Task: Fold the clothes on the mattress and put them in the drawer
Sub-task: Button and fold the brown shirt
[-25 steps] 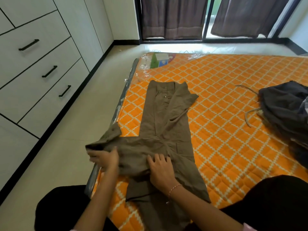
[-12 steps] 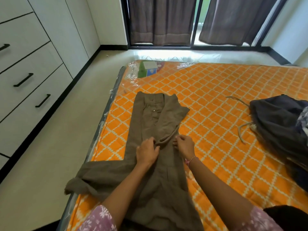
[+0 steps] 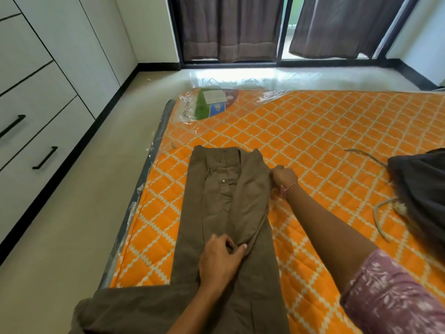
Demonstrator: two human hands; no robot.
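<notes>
Both hands have parted since half a second ago: the right hand (image 3: 284, 177) has slid out to the trousers' (image 3: 216, 213) 3 o'clock edge, fingers curled, pinching the fold there. Left hand (image 3: 220, 262) pinches cloth at the fold's 6 o'clock end. Trousers lie lengthwise on the mattress (image 3: 325, 141), a leg hanging off at 7 o'clock. Dark clothes (image 3: 421, 189) sit at 3 o'clock; drawers (image 3: 36, 145) at 9.

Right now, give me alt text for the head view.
Two hands smooth brown trousers on an orange mattress: the left hand pinches a fold, the right hand grips the edge. Dark clothes lie right; white drawers stand left.
</notes>
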